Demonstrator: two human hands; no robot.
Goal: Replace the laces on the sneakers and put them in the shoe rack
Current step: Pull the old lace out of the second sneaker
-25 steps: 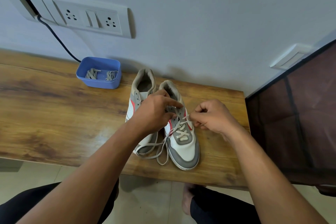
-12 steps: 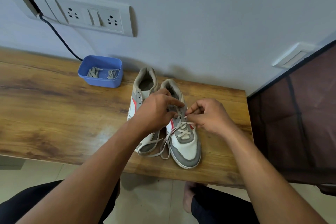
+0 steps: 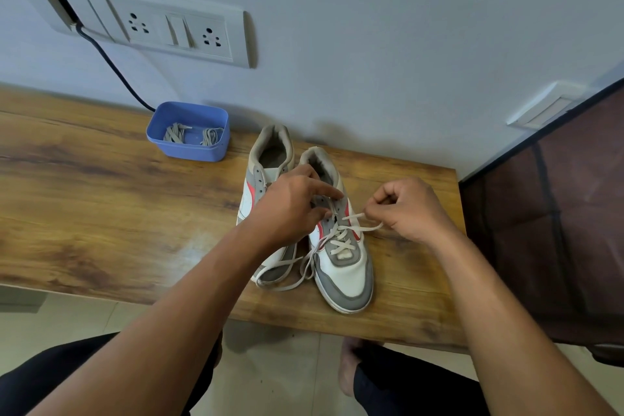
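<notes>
Right hand (image 3: 410, 209) has the end of the white lace (image 3: 353, 215) pinched in its curled fingers, just off the right side of the right sneaker (image 3: 344, 273). Left hand (image 3: 287, 213) sits on that shoe's upper eyelets. Its thumb and index finger look closed on the same lace, with the index tip poking toward the other hand.

Way out left of the grip, back by the wall, there's a blue tub (image 3: 189, 149) with two bundles of grey laces (image 3: 175, 133) in it. A black cable (image 3: 114, 67) runs up behind it to the socket panel (image 3: 175, 30).

Closer in, the left sneaker (image 3: 270, 152) stands touching the right one, its middle hidden under the left hand. Slack lace trails from below the grip toward me, across that shoe's toe. Below the grip, the right sneaker's lower eyelets are laced in crosses.

Both shoes sit on the wooden table (image 3: 101, 213), toes toward me. Right of the right hand, past the table's end, stands a dark fabric-covered rack (image 3: 557, 213).
</notes>
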